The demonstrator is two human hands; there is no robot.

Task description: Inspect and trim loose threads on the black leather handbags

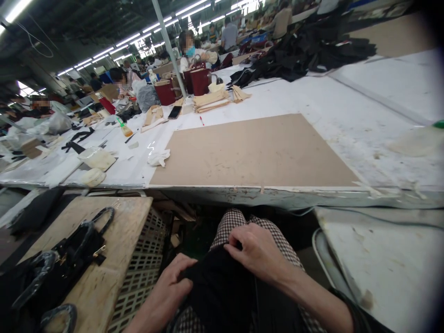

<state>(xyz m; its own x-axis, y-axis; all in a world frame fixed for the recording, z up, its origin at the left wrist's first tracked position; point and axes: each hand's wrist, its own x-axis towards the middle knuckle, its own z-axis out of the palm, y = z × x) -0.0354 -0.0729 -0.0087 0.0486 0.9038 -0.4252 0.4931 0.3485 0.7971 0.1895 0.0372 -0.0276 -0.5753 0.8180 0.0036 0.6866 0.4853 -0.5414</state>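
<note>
A black fabric piece (222, 286) lies over my lap, on top of checked trousers. My left hand (173, 282) is at its left edge, with the fabric between curled fingers and thumb. At the upper right edge my right hand (256, 249) pinches the same piece between thumb and bent fingers. Its lower part runs out of view, so its full shape is hidden. In front of my knees, a large tan board (249, 150) lies flat on the white worktable (333, 106).
Black bags with wrapped handles (65, 254) lie on a wooden board (133, 210) over a plastic crate (138, 263) at left. A white side table (388, 263) stands at right. Further back are a phone (175, 112), a glue bottle (125, 129), black material (301, 51) and several people.
</note>
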